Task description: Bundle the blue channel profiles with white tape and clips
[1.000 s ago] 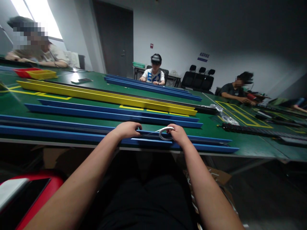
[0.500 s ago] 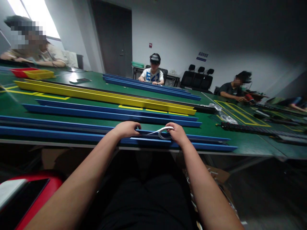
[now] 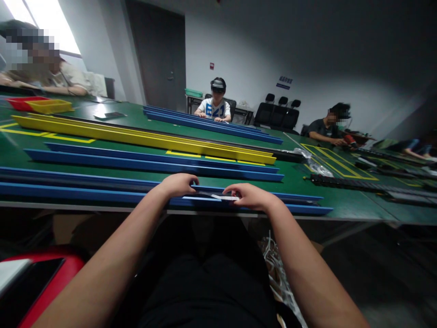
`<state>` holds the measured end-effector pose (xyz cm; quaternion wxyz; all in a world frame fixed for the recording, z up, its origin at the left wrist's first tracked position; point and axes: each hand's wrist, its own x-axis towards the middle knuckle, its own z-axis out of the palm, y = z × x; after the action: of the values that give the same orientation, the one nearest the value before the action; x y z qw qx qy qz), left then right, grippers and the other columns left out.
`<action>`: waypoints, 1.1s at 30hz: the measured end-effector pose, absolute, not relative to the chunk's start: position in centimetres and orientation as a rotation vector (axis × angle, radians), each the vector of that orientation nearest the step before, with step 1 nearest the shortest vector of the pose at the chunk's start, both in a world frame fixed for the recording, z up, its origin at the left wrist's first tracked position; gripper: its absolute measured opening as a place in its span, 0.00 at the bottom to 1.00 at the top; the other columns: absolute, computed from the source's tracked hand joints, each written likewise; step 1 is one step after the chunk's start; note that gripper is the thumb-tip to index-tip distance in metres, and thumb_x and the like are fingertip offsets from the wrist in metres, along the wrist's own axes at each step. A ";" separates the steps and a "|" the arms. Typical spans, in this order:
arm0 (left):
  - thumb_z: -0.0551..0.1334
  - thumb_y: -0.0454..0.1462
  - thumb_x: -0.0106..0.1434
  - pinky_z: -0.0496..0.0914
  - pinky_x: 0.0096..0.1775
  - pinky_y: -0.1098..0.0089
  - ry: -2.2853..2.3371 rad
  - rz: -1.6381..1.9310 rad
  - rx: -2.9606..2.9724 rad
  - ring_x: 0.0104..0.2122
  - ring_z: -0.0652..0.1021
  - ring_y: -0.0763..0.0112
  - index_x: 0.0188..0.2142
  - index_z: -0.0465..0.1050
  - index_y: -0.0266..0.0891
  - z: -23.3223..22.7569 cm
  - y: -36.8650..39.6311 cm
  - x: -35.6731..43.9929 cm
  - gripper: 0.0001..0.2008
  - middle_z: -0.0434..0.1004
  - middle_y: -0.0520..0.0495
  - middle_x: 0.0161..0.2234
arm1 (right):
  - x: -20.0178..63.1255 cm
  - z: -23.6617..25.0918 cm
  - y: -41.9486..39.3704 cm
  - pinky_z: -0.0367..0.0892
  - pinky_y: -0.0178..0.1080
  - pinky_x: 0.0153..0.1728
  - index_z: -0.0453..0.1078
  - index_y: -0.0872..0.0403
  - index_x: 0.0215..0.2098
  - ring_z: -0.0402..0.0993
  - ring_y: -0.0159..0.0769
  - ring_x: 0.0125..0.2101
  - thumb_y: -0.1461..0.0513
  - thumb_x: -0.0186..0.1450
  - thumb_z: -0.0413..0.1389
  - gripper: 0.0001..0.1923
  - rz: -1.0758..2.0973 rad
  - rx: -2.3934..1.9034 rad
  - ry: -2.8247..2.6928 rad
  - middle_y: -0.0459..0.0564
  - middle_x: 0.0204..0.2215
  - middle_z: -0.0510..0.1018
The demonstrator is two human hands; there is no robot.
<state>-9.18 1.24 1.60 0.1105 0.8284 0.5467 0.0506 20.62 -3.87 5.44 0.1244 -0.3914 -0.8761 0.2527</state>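
- At the centre of the frame, white tape [image 3: 229, 198] spans part of the gap between the two hands, over the nearest long blue rail [image 3: 85, 194]; whether it touches the rail's inside cannot be told.
- Right of centre, the right hand [image 3: 251, 196] is bent nearly closed, thumb and fingers pinching the tape. A slackened pinch could let it drop into the channel or twist.
- Left of centre, the left hand [image 3: 180, 186] is half curled at the rail, thumb and forefinger slightly parted; whether it grips or presses the tape's end cannot be told. If that end is loose, a pull from the right could lift it or drag it crooked.
- Across the lower middle, the rail lies close to the front edge of the green surface [image 3: 351, 208]. An uneven push from either wrist might slide or tip it over that edge.
- Just above, a second blue rail [image 3: 102, 159] lies near the knuckles; a careless reach forward could knock it askew.
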 end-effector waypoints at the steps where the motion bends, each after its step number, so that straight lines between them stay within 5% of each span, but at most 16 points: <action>1: 0.61 0.54 0.51 0.66 0.32 0.71 1.601 0.154 2.437 0.38 0.77 0.64 0.45 0.74 0.52 1.6 1.3 -9.2 0.23 0.79 0.51 0.41 | 20.5 6.0 -4.1 0.61 0.32 0.32 0.72 0.47 0.51 0.68 0.31 0.31 0.64 0.56 0.59 0.23 0.779 -1.151 -2.569 0.44 0.33 0.75; 6: 0.61 0.54 0.51 0.66 0.32 0.71 1.601 0.149 2.442 0.38 0.77 0.64 0.46 0.74 0.51 1.5 1.3 -9.3 0.24 0.79 0.50 0.41 | 20.2 7.3 -4.2 0.61 0.34 0.31 0.77 0.47 0.42 0.71 0.33 0.30 0.54 0.64 0.55 0.13 0.775 -1.201 -2.526 0.46 0.31 0.79; 11: 0.61 0.53 0.51 0.66 0.33 0.71 1.603 0.140 2.427 0.39 0.77 0.63 0.47 0.74 0.51 1.5 1.3 -9.3 0.24 0.79 0.50 0.42 | 20.7 7.4 -3.2 0.60 0.36 0.30 0.77 0.50 0.32 0.72 0.38 0.28 0.51 0.62 0.57 0.13 0.120 -1.614 -2.559 0.51 0.27 0.78; 14: 0.61 0.53 0.51 0.66 0.33 0.71 1.615 0.148 2.425 0.39 0.77 0.64 0.46 0.74 0.51 1.4 1.3 -9.3 0.24 0.78 0.51 0.42 | 20.6 7.4 -2.9 0.63 0.38 0.32 0.76 0.52 0.34 0.75 0.42 0.32 0.50 0.60 0.58 0.14 0.018 -1.847 -2.683 0.54 0.31 0.79; 20: 0.61 0.53 0.51 0.65 0.32 0.72 1.613 0.176 2.437 0.38 0.77 0.65 0.46 0.74 0.51 1.3 1.3 -9.4 0.23 0.78 0.51 0.42 | 19.2 7.1 -2.7 0.69 0.43 0.38 0.68 0.56 0.53 0.76 0.49 0.43 0.51 0.61 0.55 0.26 -0.125 -2.069 -2.759 0.60 0.44 0.78; 26: 0.61 0.54 0.50 0.65 0.32 0.71 1.614 0.158 2.421 0.37 0.77 0.64 0.46 0.75 0.51 1.5 1.2 -9.3 0.24 0.79 0.51 0.42 | 18.1 6.2 -1.8 0.70 0.45 0.41 0.78 0.56 0.41 0.76 0.50 0.43 0.56 0.61 0.56 0.16 -0.052 -2.160 -2.935 0.61 0.42 0.80; 33: 0.61 0.54 0.50 0.65 0.32 0.72 1.616 0.167 2.434 0.37 0.77 0.65 0.46 0.75 0.51 1.4 1.3 -9.4 0.25 0.79 0.51 0.42 | 16.9 6.0 -1.7 0.71 0.46 0.44 0.78 0.55 0.45 0.75 0.50 0.46 0.64 0.57 0.59 0.17 -0.059 -2.315 -2.789 0.62 0.45 0.79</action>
<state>-9.35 1.29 1.36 0.1074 0.8268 0.5492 0.0567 16.91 -1.75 5.99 -0.2394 -0.6200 -0.7471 -0.0158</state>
